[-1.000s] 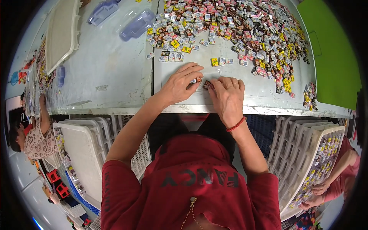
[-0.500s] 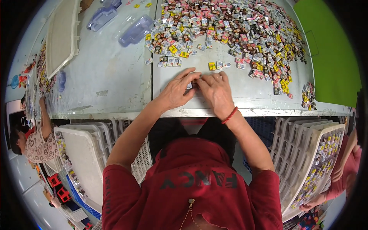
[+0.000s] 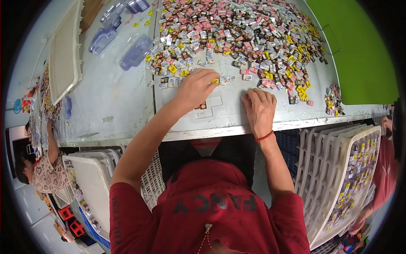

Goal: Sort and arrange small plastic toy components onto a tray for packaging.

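Observation:
My left hand [image 3: 195,90] reaches over the table with its fingers closed at a small yellow box-shaped piece [image 3: 215,81]. Beside that piece lie a few white-and-blue ones [image 3: 229,78]. Under and beside the left palm, a clear shallow plastic tray [image 3: 215,111] lies flat, with brown pieces [image 3: 201,105] at its left side, partly covered by the hand. To the tray's right, my right hand [image 3: 260,111] is held low near the table edge, fingers curled together. A speck of pink shows at its fingertips, too small to name.
A wide heap of small coloured pieces [image 3: 237,34] covers the far table. Bluish clear trays [image 3: 136,53] lie at the left, near a white crate [image 3: 65,55]. A green board [image 3: 359,55] borders the right. Crates [image 3: 338,178] stand below; co-workers [image 3: 50,165] are at both sides.
My hands have come apart: the left went to the yellow piece, the right moved rightward. The clear tray between them is now uncovered. The whole view has shifted slightly.

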{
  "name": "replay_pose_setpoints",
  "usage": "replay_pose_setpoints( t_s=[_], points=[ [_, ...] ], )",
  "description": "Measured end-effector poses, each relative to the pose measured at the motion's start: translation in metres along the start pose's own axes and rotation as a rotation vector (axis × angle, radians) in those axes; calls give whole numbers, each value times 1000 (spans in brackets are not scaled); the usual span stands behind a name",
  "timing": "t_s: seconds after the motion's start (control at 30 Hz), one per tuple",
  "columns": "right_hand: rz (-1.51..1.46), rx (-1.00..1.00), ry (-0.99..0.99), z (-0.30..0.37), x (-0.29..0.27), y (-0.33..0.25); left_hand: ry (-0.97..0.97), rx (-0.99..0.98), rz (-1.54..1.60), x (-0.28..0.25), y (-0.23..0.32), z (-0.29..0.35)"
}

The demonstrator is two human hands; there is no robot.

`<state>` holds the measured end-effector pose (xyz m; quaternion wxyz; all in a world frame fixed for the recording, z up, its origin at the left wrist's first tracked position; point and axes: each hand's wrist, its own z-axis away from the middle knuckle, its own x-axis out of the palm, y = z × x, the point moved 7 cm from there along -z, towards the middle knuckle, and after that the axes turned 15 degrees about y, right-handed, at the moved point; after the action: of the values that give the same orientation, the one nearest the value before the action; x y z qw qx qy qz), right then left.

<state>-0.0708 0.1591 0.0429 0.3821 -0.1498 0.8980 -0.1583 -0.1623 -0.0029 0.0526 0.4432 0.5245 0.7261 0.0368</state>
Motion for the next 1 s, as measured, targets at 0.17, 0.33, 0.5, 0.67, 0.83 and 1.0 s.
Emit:
replay_pose_setpoints(
  t_s=[0.17,0.33,0.5,0.67,0.83,1.0],
  points=[
    [81,14,31,11,-2,3,-63,307,111,70,20,-33],
    [82,31,44,13,-3,6,-125,242,50,86,13,-30],
    [34,45,44,14,-3,12,-142,155,12,83,6,-24],
    [-4,94,68,10,-3,15,-288,242,48,92,3,-28],
    [54,69,83,8,6,6,-230,249,17,80,0,-22],
    [14,78,54,5,1,12,209,-23,72,2,-12,-44]
  ],
)
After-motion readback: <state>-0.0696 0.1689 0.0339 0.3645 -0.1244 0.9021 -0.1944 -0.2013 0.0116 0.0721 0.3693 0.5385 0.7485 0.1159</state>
